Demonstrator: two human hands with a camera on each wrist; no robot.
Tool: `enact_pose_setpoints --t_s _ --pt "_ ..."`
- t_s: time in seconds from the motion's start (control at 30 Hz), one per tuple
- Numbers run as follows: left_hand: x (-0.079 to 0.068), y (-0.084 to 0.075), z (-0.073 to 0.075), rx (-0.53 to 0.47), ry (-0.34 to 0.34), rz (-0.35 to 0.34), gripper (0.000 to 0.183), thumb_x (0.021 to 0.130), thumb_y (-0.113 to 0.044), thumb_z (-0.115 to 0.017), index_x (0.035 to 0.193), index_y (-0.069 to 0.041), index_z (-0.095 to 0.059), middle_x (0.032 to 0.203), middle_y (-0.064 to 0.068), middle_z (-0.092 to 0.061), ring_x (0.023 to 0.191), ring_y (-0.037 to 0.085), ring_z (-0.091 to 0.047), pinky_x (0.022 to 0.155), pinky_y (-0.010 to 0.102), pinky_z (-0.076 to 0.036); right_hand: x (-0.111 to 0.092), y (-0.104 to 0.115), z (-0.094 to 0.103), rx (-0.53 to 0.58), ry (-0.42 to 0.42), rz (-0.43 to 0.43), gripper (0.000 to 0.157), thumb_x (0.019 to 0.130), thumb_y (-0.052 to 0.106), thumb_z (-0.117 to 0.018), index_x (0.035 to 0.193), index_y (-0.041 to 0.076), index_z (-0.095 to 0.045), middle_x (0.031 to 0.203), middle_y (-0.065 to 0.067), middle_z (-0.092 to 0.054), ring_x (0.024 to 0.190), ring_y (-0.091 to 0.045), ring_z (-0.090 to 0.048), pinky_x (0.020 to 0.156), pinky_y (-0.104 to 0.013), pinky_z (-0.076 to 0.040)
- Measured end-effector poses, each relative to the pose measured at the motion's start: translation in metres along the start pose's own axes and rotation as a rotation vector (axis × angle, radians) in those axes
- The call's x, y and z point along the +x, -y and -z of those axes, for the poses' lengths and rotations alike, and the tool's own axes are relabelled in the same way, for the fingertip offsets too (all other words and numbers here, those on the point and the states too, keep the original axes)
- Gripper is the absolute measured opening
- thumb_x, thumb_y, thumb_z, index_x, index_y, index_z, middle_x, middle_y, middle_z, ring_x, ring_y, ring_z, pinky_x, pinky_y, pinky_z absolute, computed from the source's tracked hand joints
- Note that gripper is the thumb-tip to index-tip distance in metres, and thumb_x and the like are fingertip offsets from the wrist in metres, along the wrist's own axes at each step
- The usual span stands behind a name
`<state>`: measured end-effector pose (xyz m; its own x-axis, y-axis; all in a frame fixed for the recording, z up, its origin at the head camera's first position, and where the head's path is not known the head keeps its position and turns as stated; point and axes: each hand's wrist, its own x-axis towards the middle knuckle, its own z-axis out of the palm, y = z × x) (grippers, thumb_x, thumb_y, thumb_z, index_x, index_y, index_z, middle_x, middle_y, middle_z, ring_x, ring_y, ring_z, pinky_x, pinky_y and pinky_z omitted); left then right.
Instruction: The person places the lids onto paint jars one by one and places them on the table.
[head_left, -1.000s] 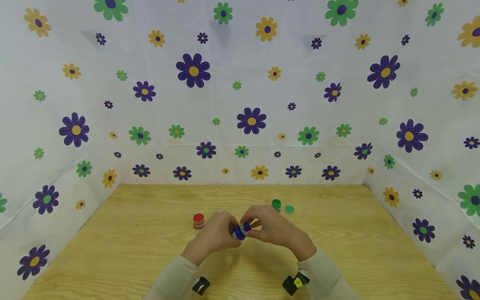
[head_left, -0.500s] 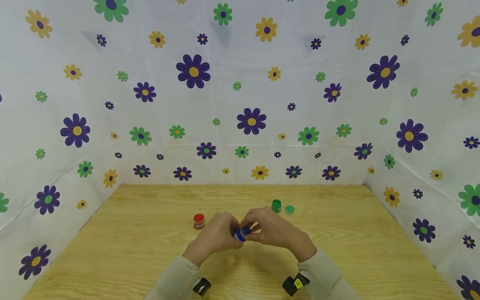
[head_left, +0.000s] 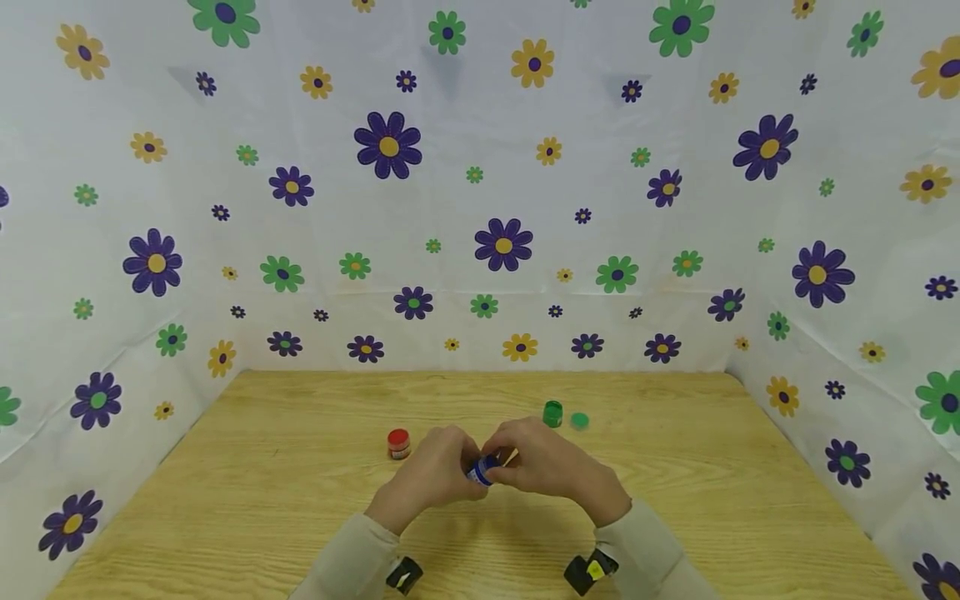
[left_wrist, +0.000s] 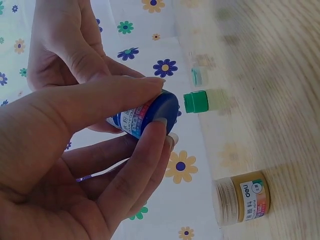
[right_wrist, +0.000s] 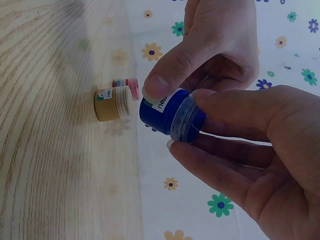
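A small blue paint jar [head_left: 482, 471] with a Deli label is held tilted between both hands. The left hand [head_left: 435, 467] grips the body; in the left wrist view its thumb and fingertips lie around the blue base. On the other end, the thumb and fingers of the right hand [head_left: 551, 458] pinch the clear ribbed lid [right_wrist: 184, 119], seen over blue in the right wrist view. Left of the hands stands a red paint jar [head_left: 399, 443]. An ochre paint jar [left_wrist: 245, 198] with a clear lid shows in both wrist views but is hidden in the head view.
Behind the right hand stands a green paint jar [head_left: 552, 413], with a round green lid [head_left: 580, 421] lying beside it. The wooden table [head_left: 300, 517] meets a white flowered cloth [head_left: 450, 200] at the back and sides.
The right fingers have drawn slightly nearer the left hand and cover more of the blue jar's lid end. The other jars stay where they stood.
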<state>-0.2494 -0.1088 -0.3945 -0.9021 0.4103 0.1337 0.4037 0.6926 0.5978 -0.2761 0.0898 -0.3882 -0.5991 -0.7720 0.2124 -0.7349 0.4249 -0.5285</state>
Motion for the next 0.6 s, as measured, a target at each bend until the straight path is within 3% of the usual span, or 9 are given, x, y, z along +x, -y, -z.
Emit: enact_pose_setpoints --t_s 0.27,0.6 --pt "-0.0006 -0.0005 0.0011 -0.019 0.006 -0.008 0.013 0.071 -0.003 -0.086 0.081 -0.002 -0.078 0.071 0.002 -0.074 0.060 0.007 -0.062 0.054 0.022 -0.050 0.0018 0.0005 -0.0026 -0.039 -0.024 -0.013 0.016 0.097 0.017 -0.073 0.106 0.005 -0.078 0.095 -0.006 -0.079 0.080 -0.008 -0.073 0.071 -0.014 -0.055" --pt "-0.0007 0.0041 0.0020 -0.019 0.012 -0.002 0.011 0.075 -0.004 -0.085 0.084 -0.005 -0.079 0.074 0.001 -0.075 0.062 0.007 -0.062 0.057 0.024 -0.051 -0.0019 -0.0010 0.0044 0.020 -0.028 -0.022 0.026 0.097 0.018 -0.072 0.118 0.001 -0.072 0.113 -0.014 -0.076 0.095 -0.023 -0.075 0.075 -0.019 -0.059"
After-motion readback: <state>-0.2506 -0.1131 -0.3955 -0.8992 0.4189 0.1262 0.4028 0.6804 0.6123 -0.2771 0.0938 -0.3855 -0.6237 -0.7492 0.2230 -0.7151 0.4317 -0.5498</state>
